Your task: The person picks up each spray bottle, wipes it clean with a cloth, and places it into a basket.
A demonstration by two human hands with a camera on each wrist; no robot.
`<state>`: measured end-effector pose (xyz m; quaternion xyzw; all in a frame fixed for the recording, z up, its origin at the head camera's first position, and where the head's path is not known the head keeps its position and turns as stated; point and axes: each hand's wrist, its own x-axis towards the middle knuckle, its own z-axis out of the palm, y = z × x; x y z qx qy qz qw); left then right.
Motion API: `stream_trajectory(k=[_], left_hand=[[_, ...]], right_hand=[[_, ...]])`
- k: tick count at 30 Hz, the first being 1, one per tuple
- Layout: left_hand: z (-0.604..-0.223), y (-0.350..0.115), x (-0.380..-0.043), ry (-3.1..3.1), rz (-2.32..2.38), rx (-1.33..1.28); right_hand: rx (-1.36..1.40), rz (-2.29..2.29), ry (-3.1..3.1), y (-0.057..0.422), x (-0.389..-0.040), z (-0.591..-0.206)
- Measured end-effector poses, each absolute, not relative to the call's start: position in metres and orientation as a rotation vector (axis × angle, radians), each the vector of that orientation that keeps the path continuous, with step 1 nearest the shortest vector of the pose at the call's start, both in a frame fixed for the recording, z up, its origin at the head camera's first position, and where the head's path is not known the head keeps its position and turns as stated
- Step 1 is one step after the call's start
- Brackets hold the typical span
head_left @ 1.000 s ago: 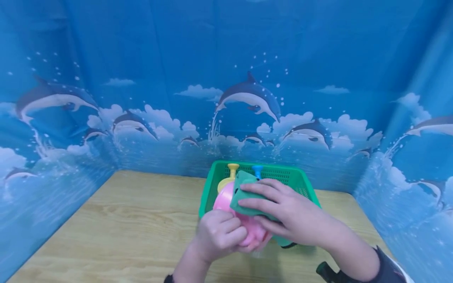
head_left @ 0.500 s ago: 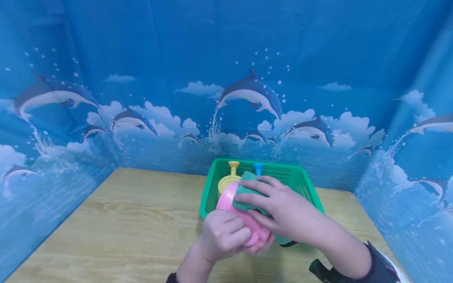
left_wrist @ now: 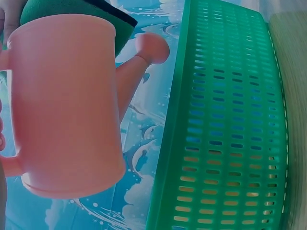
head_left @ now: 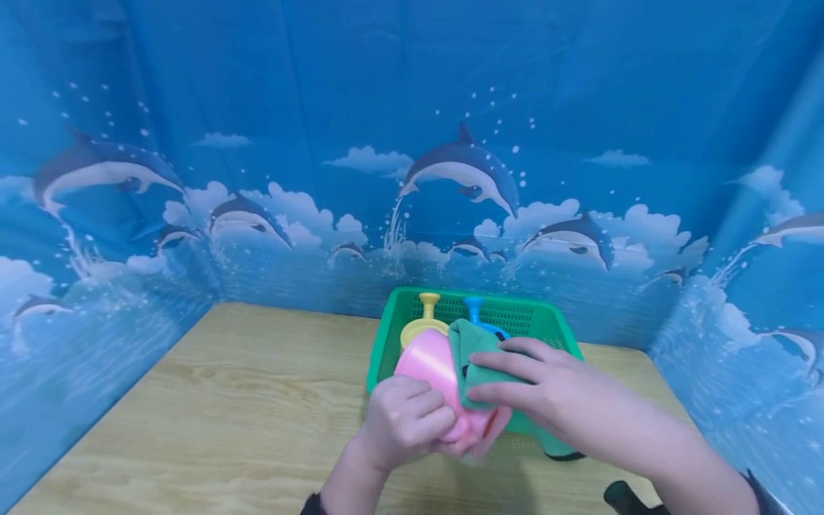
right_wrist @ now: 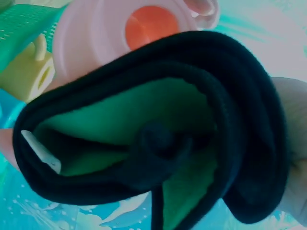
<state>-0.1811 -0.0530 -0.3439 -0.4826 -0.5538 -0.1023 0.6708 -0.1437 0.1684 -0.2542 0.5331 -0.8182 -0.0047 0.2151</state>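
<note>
A pink watering can (head_left: 430, 368) is tilted over the front of the green basket. My left hand (head_left: 407, 420) grips its handle with curled fingers. The left wrist view shows the can's smooth side and its spout (left_wrist: 136, 72). My right hand (head_left: 537, 383) holds a folded green cloth (head_left: 475, 361) with a black border against the can's side, the fingers spread over it. In the right wrist view the cloth's loose folds (right_wrist: 139, 100) fill the middle, and the can's round opening (right_wrist: 151, 26) shows behind them. My right thumb is hidden in the head view.
The green basket (head_left: 380, 357) stands on the wooden table (head_left: 257, 400) near the back. Inside it are a yellow watering can (head_left: 421, 325) and a blue one (head_left: 473, 307), partly covered. A blue dolphin-print curtain (head_left: 290, 107) surrounds the table.
My right hand and the cloth have slid right across the can, uncovering more of its pink side. The left hand keeps its grip on the handle.
</note>
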Motion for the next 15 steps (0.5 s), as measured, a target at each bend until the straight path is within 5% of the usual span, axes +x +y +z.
stream_trajectory(k=[15], left_hand=[[-0.336, -0.043, -0.174, -1.171, -0.203, -1.085]], right_hand=[[1.506, -0.042, -2.434, 0.136, -0.163, -0.242]])
